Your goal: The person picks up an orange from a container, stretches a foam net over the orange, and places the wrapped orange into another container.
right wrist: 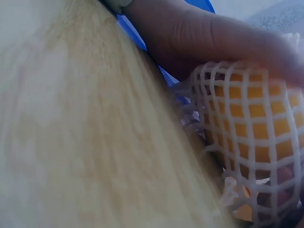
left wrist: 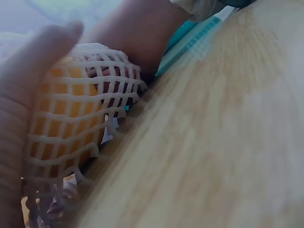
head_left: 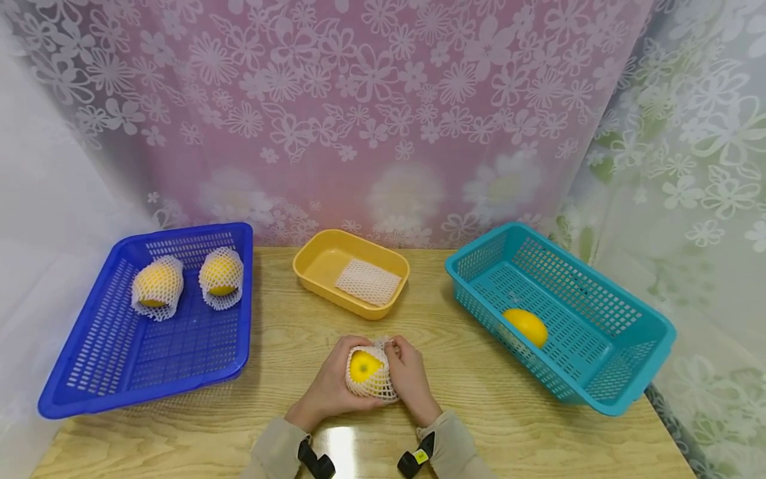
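In the head view a yellow fruit (head_left: 364,366) sits partly inside a white foam net sleeve (head_left: 381,386), one end showing bare. My left hand (head_left: 335,382) grips the netted fruit from the left, thumb on top. From the right, my right hand (head_left: 411,378) pinches the net's edge, its thumb and fingers curled at the upper side. Both wrist views show the net (left wrist: 71,111) stretched over the fruit (right wrist: 256,114), with loose mesh hanging at its lower edge close over the table. The fingers beneath the fruit are mostly hidden.
On the left, a blue basket (head_left: 149,392) holds two netted yellow fruits (head_left: 158,286). A small yellow tray (head_left: 314,256) behind my hands contains flat white net sleeves (head_left: 368,282). To the right, a teal basket (head_left: 598,332) holds one bare yellow fruit (head_left: 526,327). Everything stands on a wooden table (head_left: 479,426).
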